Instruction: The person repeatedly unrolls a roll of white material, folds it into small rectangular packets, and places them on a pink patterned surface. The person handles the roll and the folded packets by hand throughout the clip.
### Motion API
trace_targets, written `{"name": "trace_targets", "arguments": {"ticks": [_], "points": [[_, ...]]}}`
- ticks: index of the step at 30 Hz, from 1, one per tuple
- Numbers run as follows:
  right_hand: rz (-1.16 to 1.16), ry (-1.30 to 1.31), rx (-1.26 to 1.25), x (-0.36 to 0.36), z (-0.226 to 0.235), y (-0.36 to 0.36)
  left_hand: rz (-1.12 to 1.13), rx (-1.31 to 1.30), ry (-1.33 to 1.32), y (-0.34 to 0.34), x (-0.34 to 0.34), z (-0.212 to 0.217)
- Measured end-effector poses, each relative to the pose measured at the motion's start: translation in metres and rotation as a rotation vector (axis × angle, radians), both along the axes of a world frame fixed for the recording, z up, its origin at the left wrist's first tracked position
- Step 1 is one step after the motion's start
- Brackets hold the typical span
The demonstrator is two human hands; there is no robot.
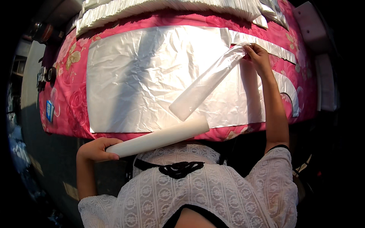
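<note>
My left hand (95,150) is closed round the near end of a smooth white roll (163,136), which slants up to the right along the table's front edge. A pinch of my right hand (258,55) grips one end of a long, narrow strip of folded, translucent white plastic (209,83). The strip hangs down to the left, over a large flat white plastic bag (125,64). This bag is wrinkled and lies spread out, with two handle-like strips (268,45) reaching to the right. Whether the strip's lower end touches the bag I cannot tell.
A pink floral cloth (76,98) covers the table. Rows of stacked, folded white plastic (167,11) line its far edge. On the left lie a small blue-and-white packet (49,111) and a dark roll-shaped item (50,74). Pale padded seats (310,22) stand at the right.
</note>
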State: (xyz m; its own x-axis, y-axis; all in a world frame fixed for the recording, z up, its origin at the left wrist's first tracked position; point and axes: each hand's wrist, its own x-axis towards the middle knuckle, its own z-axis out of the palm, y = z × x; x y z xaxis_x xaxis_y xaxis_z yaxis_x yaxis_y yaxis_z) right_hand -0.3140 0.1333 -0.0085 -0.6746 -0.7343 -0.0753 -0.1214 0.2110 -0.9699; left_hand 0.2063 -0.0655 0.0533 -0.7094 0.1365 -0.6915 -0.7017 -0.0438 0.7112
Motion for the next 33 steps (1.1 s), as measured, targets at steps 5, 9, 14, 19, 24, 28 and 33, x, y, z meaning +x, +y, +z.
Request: {"name": "trace_targets", "arguments": {"ticks": [5, 9, 14, 19, 24, 28, 33], "points": [[0.208, 0.092, 0.059, 0.045, 0.005, -0.04, -0.267, -0.544, 0.36, 0.013, -0.122, 0.031], [0.324, 0.089, 0.089, 0.051, 0.008, -0.061, -0.254, -1.16, 0.872, 0.044, -0.164, -0.002], [0.365, 0.129, 0.149, 0.041, 0.004, -0.072, -0.516, -1.027, 1.135, 0.074, -0.151, -0.038], [0.329, 0.147, 0.266, 0.038, 0.009, -0.076, -0.693, -0.971, 0.862, 0.09, -0.132, -0.056], [0.056, 0.508, 0.279, 0.061, 0.027, -0.071, -0.688, -1.001, 0.851, 0.094, -0.13, -0.06], [0.313, 0.634, 0.191, 0.131, 0.059, -0.034, -0.648, -1.047, 0.837, 0.101, -0.125, -0.062], [0.536, 0.84, 0.214, 0.196, 0.03, 0.015, -0.614, -1.103, 0.865, 0.113, -0.125, -0.068]]}}
